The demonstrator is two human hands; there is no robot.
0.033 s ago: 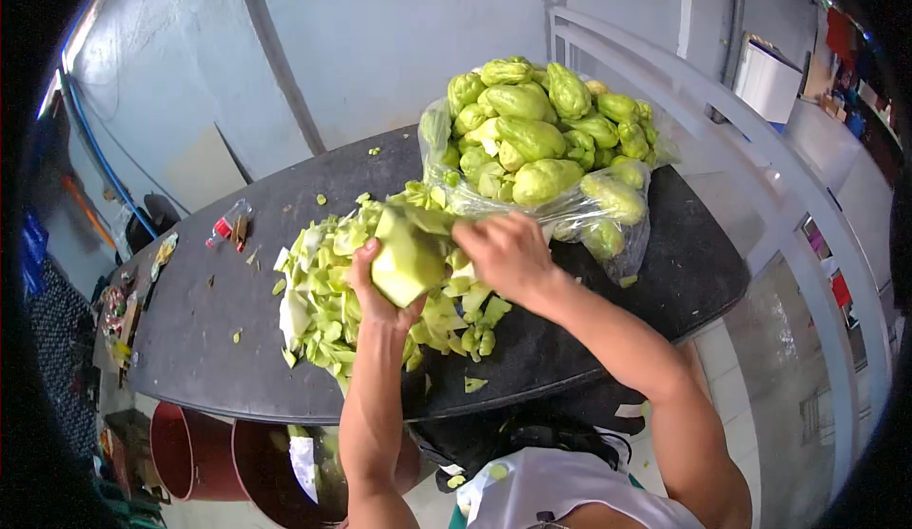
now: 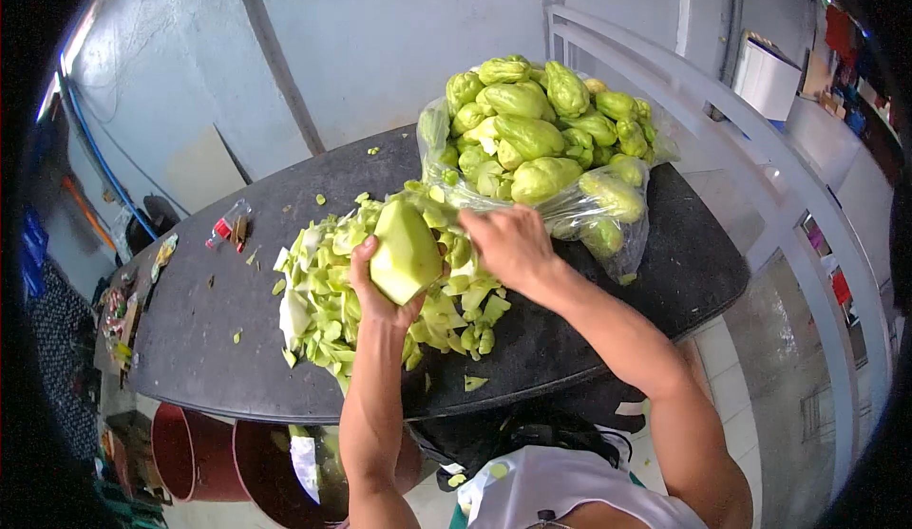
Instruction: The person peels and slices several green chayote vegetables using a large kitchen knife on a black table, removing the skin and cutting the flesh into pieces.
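My left hand is closed around the lower left side of a pale green chayote with smooth, flat-cut faces, held upright above the table. My right hand is just right of it, fingers closed around the handle of a knife; the blade is smeared by motion and hard to make out. Beneath both hands spreads a heap of chayote peelings, green and whitish. Beyond them at the right, a clear plastic bag holds a pile of whole green chayotes.
The dark table has a curved near edge. A small plastic bottle with a red label lies at its left. Reddish-brown bins stand below the near edge. A pale metal railing runs along the right, with a wall behind.
My right hand has moved slightly away from the top of the chayote, and more of its cut face shows. The dark blade no longer lies across it. My left hand has barely moved.
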